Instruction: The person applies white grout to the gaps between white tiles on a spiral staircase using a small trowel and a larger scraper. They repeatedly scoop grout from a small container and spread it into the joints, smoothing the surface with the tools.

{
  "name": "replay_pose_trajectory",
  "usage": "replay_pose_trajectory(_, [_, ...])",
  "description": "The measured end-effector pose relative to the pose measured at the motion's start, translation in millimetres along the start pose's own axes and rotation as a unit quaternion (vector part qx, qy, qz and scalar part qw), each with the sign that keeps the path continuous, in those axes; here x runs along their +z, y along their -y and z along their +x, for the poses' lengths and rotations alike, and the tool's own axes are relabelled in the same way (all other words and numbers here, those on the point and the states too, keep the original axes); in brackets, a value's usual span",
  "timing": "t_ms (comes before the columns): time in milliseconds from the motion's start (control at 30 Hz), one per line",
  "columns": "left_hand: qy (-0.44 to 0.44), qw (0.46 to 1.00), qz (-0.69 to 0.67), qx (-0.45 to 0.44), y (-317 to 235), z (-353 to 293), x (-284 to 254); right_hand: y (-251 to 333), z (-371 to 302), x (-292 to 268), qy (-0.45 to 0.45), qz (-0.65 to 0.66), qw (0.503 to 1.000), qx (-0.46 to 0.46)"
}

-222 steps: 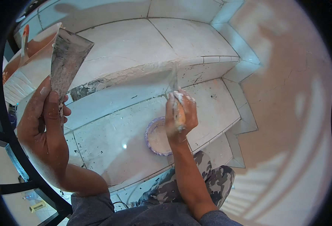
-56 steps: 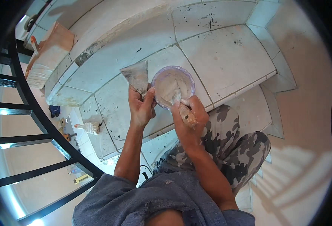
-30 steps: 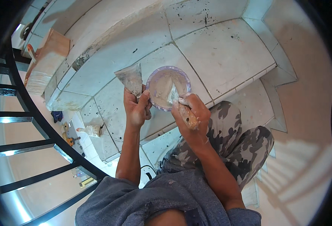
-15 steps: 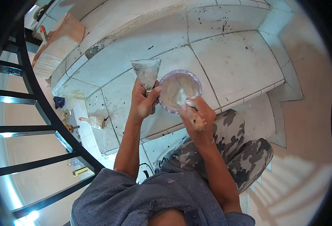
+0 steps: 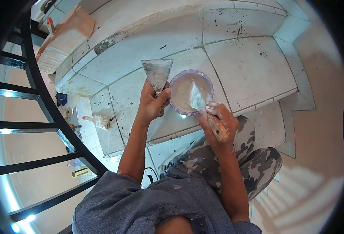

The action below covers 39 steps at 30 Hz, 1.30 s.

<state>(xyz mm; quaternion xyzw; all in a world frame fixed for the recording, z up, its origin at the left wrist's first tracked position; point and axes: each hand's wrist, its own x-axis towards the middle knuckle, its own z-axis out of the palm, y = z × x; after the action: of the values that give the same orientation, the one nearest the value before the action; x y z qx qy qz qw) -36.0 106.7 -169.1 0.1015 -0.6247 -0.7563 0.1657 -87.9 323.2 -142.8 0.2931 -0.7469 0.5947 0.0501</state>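
the bowl point(image 5: 190, 93) of pale paste sits on the tiled step. left hand point(image 5: 151, 104), just left of the bowl, is closed on a wide scraper point(image 5: 157, 73); right hand point(image 5: 219, 121) grips a wooden-handled putty knife point(image 5: 203, 109) dipping in — stiff, light blades, likely slick; hold by the handles.

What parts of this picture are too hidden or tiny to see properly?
Head view only:
- Handle of the wide putty knife: wrapped by the left hand.
- Tip of the small putty knife: sunk in the paste in the purple bowl, so the bowl's bottom is covered too.
- Right hand palm side: turned away.
- Small things below the black railing, beside the paintbrush: too small to name.
- Board at upper left: cut off by the fisheye rim.
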Motion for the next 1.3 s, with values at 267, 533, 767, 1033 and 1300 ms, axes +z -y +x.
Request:
replay_pose_trajectory(267, [-0.007,1.0,-0.005,-0.002,-0.7,1.2,-3.2,-12.2,3.0,5.7,0.032,-0.037,0.998,-0.028])
replay_pose_trajectory(533, [-0.003,1.0,0.002,-0.012,-4.0,-0.3,-6.3,-5.7,2.8,4.0,0.037,-0.013,0.999,-0.021])
replay_pose_trajectory(767, [-0.02,1.0,0.005,-0.021,-3.1,-2.9,-9.2,-1.8,11.6,3.3,0.037,0.012,0.999,-0.031])
replay_pose_trajectory(1033, [-0.045,0.998,0.002,-0.038,-0.5,-6.8,-10.7,5.6,18.9,7.2,0.074,-0.004,0.997,0.012])
replay_pose_trajectory(1300, [-0.062,0.995,-0.007,-0.073,3.3,-7.4,-22.8,6.0,26.5,25.4,0.05,-0.026,0.993,-0.108])
